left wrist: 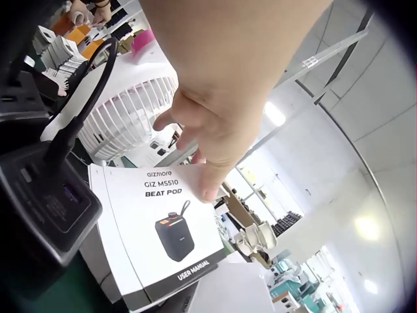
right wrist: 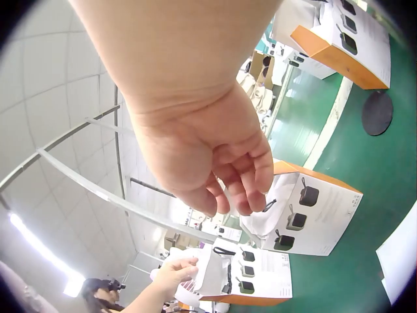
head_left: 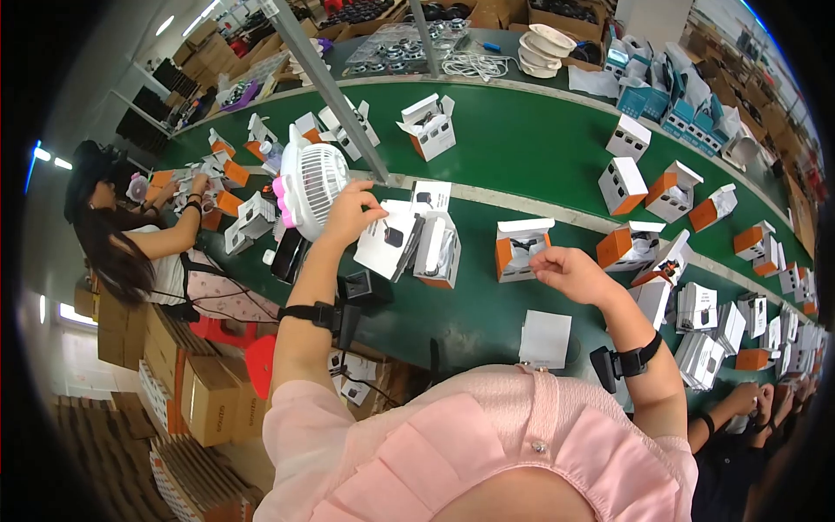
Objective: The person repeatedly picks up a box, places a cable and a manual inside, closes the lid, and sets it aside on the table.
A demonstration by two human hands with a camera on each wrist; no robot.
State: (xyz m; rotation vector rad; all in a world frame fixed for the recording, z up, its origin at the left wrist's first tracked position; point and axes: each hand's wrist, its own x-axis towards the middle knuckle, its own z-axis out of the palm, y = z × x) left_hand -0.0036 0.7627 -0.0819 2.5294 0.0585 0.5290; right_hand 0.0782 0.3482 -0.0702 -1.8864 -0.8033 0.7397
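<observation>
My left hand (head_left: 352, 216) is at the upper edge of a stack of white user manuals (head_left: 388, 245). In the left wrist view its thumb lies on a corner of the top user manual (left wrist: 166, 228), printed with a black speaker, and the other fingers curl behind that edge. My right hand (head_left: 574, 274) hovers by the rim of an open white-and-orange speaker box (head_left: 515, 265), its fingers loosely curled around nothing. A black strap shows in that box, close to the fingertips. Another open box (head_left: 437, 261) stands just right of the manuals.
A white fan (head_left: 317, 187) stands behind my left forearm. White sheets (head_left: 546, 339) lie near the front edge. More speaker boxes (head_left: 631, 244) and stacked manuals (head_left: 696, 309) fill the right side. A metal post (head_left: 335, 96) rises behind the manuals. Another person (head_left: 130, 235) works at left.
</observation>
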